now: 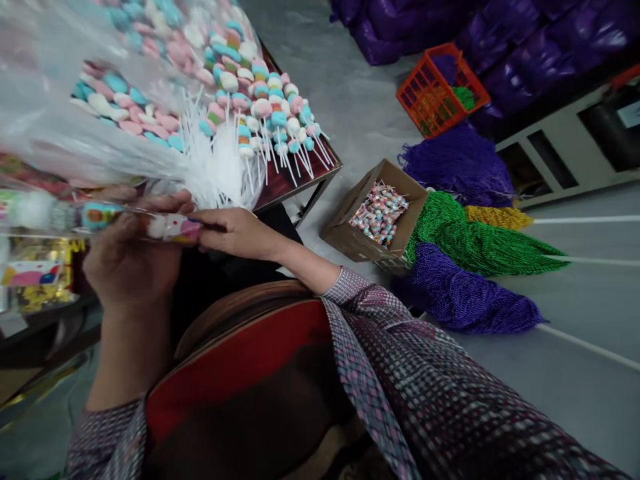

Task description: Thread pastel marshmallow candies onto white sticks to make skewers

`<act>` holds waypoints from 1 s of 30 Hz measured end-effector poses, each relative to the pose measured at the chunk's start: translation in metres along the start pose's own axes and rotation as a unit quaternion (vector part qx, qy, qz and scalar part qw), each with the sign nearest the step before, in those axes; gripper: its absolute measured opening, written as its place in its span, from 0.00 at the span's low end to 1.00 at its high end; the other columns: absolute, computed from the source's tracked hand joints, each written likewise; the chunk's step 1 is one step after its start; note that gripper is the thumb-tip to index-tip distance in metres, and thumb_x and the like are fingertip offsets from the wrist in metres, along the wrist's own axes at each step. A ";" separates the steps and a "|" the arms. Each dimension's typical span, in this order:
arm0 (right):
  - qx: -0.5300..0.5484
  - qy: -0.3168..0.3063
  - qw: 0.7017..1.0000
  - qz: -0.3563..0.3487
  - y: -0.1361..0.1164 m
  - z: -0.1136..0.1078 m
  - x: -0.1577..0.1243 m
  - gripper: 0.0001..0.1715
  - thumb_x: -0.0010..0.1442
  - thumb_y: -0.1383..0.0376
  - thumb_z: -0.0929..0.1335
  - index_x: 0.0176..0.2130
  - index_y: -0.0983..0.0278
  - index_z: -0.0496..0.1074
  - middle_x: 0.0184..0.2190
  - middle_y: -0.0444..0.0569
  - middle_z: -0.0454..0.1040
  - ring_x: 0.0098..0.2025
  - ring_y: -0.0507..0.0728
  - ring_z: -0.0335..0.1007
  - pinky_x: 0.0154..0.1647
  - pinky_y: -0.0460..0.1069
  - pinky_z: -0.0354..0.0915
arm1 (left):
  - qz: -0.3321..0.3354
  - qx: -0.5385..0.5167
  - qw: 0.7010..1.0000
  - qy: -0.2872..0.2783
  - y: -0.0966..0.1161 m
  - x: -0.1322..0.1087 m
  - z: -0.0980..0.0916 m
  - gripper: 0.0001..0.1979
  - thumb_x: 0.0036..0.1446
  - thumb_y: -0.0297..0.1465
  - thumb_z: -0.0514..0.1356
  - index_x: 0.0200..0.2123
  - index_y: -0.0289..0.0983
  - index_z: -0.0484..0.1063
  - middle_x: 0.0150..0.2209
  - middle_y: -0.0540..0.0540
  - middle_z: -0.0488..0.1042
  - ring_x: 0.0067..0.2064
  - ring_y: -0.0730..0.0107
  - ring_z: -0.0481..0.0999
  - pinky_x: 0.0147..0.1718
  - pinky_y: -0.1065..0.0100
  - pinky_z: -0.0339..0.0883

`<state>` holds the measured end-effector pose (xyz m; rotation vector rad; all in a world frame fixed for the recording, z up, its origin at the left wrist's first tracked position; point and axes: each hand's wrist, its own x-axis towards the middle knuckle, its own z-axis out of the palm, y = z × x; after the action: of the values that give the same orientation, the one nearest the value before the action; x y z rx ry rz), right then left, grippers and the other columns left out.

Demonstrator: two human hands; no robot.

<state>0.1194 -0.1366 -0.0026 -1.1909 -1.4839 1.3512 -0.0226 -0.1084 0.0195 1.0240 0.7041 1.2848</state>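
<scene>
A long clear wrapper (177,227) with a pink, dotted end and colourful candies inside lies across my hands at the left. My left hand (133,257) is closed around its middle, palm turned up. The fingertips of my right hand (240,232) pinch the pink end. Just beyond my hands, on the table, are white sticks (215,167) in clear plastic, beside skewered candies (277,110) in pink, blue and white. Large clear bags of loose candies (127,103) stand at the upper left.
A cardboard box (345,220) of small candies is on the floor right of the dark red table (320,175). Behind it stands an orange basket (425,93). Green (480,237) and purple (465,287) strands hang at the right. Gold packets (45,273) lie far left.
</scene>
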 end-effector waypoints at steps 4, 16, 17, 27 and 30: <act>0.021 -0.001 0.999 0.024 -0.003 0.004 0.000 0.14 0.65 0.69 0.72 0.51 0.65 0.79 0.28 0.36 0.75 0.29 0.46 0.73 0.41 0.43 0.67 | -0.009 -0.034 0.998 -0.043 -0.009 -0.001 -0.001 0.13 0.51 0.32 0.62 0.38 0.47 0.84 0.33 0.58 0.86 0.43 0.65 0.84 0.56 0.57 0.75; 0.027 -0.046 0.996 0.066 -0.016 0.007 -0.001 0.18 0.73 0.55 0.66 0.46 0.64 0.78 0.19 0.34 0.70 0.19 0.43 0.63 0.27 0.40 0.60 | -0.011 -0.009 1.000 -0.024 0.003 0.013 -0.017 0.06 0.52 0.39 0.69 0.36 0.55 0.83 0.33 0.69 0.84 0.47 0.70 0.78 0.51 0.62 0.73; 0.043 -0.042 0.996 0.059 -0.015 0.008 -0.003 0.19 0.74 0.54 0.65 0.46 0.64 0.78 0.19 0.34 0.69 0.18 0.43 0.62 0.25 0.39 0.60 | -0.015 -0.025 0.999 -0.033 0.002 0.012 -0.018 0.08 0.52 0.42 0.69 0.38 0.54 0.83 0.33 0.66 0.84 0.45 0.69 0.78 0.49 0.62 0.73; -0.258 0.225 0.937 -0.071 0.007 0.009 -0.011 0.23 0.73 0.57 0.62 0.52 0.65 0.80 0.35 0.52 0.84 0.37 0.55 0.80 0.40 0.48 0.72 | -0.009 0.212 0.976 -0.048 -0.028 -0.007 -0.019 0.18 0.56 0.46 0.69 0.41 0.42 0.71 0.36 0.51 0.77 0.37 0.73 0.76 0.39 0.68 0.70; -0.378 0.236 0.891 -0.081 0.011 0.013 -0.012 0.25 0.72 0.59 0.60 0.52 0.66 0.81 0.40 0.58 0.85 0.39 0.59 0.82 0.40 0.50 0.72 | 0.029 0.400 0.916 -0.005 -0.024 -0.009 -0.019 0.13 0.61 0.44 0.63 0.36 0.41 0.69 0.29 0.51 0.74 0.29 0.73 0.71 0.32 0.68 0.62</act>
<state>0.1120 -0.1518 -0.0146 -1.6681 -1.7256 0.2861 -0.0308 -0.1123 -0.0111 1.7137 1.2484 1.0382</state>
